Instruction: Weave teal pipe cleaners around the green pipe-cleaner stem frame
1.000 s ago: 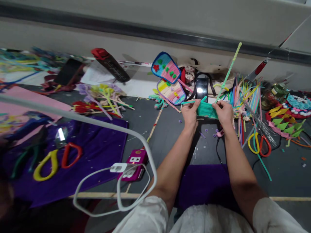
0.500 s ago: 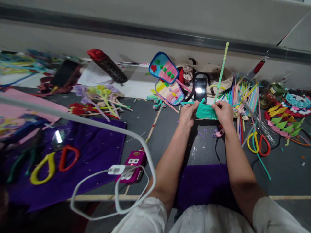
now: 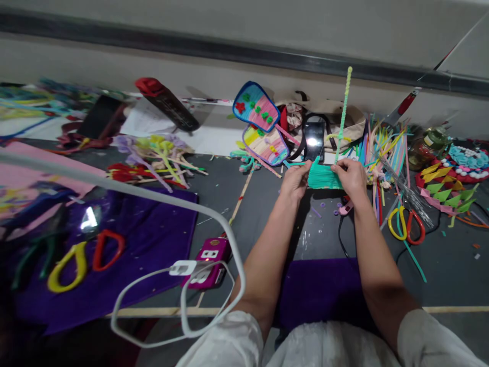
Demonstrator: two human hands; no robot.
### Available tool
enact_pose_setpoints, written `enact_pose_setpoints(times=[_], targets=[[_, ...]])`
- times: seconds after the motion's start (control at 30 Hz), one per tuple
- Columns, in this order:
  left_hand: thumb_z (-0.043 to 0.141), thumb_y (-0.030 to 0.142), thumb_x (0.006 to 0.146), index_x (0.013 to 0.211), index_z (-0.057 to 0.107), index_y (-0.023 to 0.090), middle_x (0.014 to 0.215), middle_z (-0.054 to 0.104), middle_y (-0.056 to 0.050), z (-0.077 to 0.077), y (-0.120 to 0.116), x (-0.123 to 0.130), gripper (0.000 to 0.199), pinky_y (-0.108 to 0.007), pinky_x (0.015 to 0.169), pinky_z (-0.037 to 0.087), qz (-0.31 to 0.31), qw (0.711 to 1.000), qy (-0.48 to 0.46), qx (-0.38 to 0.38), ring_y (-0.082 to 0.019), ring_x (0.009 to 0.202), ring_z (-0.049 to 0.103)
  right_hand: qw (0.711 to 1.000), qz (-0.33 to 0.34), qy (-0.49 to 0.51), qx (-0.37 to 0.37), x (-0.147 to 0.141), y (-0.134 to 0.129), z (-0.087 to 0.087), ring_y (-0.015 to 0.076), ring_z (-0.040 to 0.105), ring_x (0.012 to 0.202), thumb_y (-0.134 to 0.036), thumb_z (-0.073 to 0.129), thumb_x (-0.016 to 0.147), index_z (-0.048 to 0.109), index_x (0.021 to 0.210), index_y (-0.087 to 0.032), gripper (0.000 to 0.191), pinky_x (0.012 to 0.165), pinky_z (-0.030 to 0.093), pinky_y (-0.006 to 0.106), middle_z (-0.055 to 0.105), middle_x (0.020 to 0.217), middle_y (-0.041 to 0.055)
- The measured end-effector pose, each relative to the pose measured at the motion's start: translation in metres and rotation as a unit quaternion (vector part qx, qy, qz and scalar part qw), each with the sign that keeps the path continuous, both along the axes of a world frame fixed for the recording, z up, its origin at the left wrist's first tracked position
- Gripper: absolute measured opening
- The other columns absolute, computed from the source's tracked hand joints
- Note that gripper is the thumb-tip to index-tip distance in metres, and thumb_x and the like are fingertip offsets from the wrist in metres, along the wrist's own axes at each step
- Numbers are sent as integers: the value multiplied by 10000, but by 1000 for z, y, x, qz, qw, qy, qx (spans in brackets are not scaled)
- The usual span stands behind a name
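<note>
A teal woven piece (image 3: 324, 177) is stretched between my two hands above the dark table. My left hand (image 3: 296, 179) is closed on its left edge, where a teal strand sticks out to the left. My right hand (image 3: 350, 177) pinches its right upper corner. From the fingers of that hand a pale green-yellow fuzzy stem (image 3: 343, 112) rises upright, with a short yellow piece crossing it. Behind the hands lie a dark phone (image 3: 315, 141) and two decorated colorful pieces, one edged in blue (image 3: 255, 108).
Yellow-and-red scissors (image 3: 406, 225) and bundles of stems (image 3: 385, 153) lie right, near a glass jar (image 3: 428, 145). At left are larger scissors (image 3: 78, 265) on purple cloth (image 3: 153, 239), a magenta power block (image 3: 210, 260) and a white tube (image 3: 183, 201) crossing the view.
The upright pale green-yellow stem has tilted slightly to the left at its top. Both hands keep their hold on the teal piece, almost unmoved.
</note>
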State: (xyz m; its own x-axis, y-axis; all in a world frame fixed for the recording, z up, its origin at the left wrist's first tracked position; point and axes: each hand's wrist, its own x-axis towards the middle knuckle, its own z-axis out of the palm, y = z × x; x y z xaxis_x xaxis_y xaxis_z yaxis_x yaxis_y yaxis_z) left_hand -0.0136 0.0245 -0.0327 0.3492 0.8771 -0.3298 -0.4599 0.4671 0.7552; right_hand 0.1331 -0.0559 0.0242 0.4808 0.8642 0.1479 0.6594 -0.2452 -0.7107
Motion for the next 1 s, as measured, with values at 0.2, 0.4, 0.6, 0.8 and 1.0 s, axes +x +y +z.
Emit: enact_pose_setpoints(times=[0.2, 0.4, 0.6, 0.8, 1.0], targets=[[903, 342, 664, 673, 683, 148, 600, 702, -43, -1, -4, 6, 294, -285, 573, 548, 10, 1000, -23, 4, -151, 495, 635, 1000, -9, -10, -4, 0, 0, -2, 176, 550, 688, -373, 663, 820, 737, 754, -238, 167, 657, 361, 287, 701, 741, 11], [943, 370, 573, 720, 695, 150, 630, 713, -24, -6, -8, 14, 363, -279, 623, 554, 62, 997, -7, 54, -147, 546, 659, 1000, -14, -14, 12, -3, 0, -2, 206, 615, 780, -333, 661, 834, 755, 796, -230, 145, 734, 416, 310, 747, 839, 39], [957, 356, 505, 662, 662, 150, 611, 691, -1, -14, 2, 8, 392, -262, 608, 529, 165, 984, 1, 65, -129, 542, 635, 956, -95, 75, 266, 19, -1, -9, 168, 607, 768, -398, 572, 896, 717, 958, -212, 244, 758, 460, 304, 733, 945, 38], [967, 335, 493, 651, 651, 159, 637, 705, -10, -14, 6, 5, 395, -274, 647, 544, 182, 981, -26, 56, -140, 583, 655, 953, -58, 148, 259, 41, 5, -26, 130, 505, 669, -528, 661, 816, 662, 834, -193, 335, 655, 403, 267, 644, 776, 1], [981, 340, 455, 653, 660, 159, 659, 722, -21, -15, 5, 7, 418, -273, 651, 555, 165, 985, -44, 39, -141, 595, 660, 959, 16, 214, 183, 27, 16, -43, 84, 328, 551, -521, 676, 784, 443, 544, -211, 456, 563, 251, 267, 371, 537, -78]])
